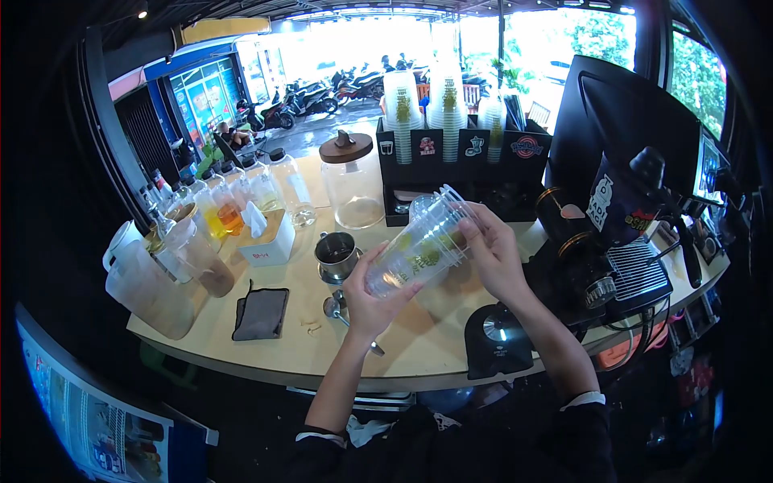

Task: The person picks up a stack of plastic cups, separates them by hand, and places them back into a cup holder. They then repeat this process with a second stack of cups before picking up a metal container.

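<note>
A short stack of clear plastic cups (417, 256) with green-gold print is tilted over the counter, rims toward the upper right. My left hand (377, 295) is wrapped around the lower end of the stack. At the rims, my right hand (493, 251) grips the cups with its fingers and thumb. Just left of the stack stands a metal drip coffee filter (336, 259) with dark contents. Spoons (336, 309) lie on the counter beside my left hand, partly hidden by it.
Bottles (286, 189), a tissue box (267, 239), pitchers (145, 282) and a dark cloth (261, 312) occupy the left side. A lidded glass jar (353, 189) and black cup organizer (439, 173) stand behind. Coffee equipment (636, 266) fills the right; a black tamping mat (498, 346) sits at the front edge.
</note>
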Demonstrator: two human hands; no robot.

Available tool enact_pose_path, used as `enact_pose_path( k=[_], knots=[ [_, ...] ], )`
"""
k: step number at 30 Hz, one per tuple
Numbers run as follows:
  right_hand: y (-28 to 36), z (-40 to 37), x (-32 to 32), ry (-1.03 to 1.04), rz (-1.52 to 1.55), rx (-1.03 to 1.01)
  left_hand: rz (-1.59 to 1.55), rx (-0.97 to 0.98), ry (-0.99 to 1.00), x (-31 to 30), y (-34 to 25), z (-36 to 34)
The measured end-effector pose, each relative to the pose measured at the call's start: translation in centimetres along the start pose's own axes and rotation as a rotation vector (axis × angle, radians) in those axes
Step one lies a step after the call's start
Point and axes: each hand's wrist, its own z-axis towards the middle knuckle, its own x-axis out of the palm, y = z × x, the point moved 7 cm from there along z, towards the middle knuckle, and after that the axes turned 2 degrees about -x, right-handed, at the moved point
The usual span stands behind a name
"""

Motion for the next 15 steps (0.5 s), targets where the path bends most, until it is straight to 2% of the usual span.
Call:
enact_pose_path(
  k=[5,8,10,15],
  knots=[
    [0.2,0.1,-0.3,-0.042,0.014,-0.016,-0.011,0.004,0.03,-0.1,-0.1,-0.1],
    [-0.1,0.0,-0.6,-0.031,0.014,0.012,0.106,0.08,-0.02,-0.7,-0.5,0.0],
    [-0.3,-0.1,-0.3,-0.003,0.011,0.055,0.308,0.264,-0.012,-0.4,-2.4,0.0],
    [0.0,-0.6,0.9,0.06,0.038,-0.01,0.2,0.147,-0.02,-0.4,-1.2,0.1]
  ],
)
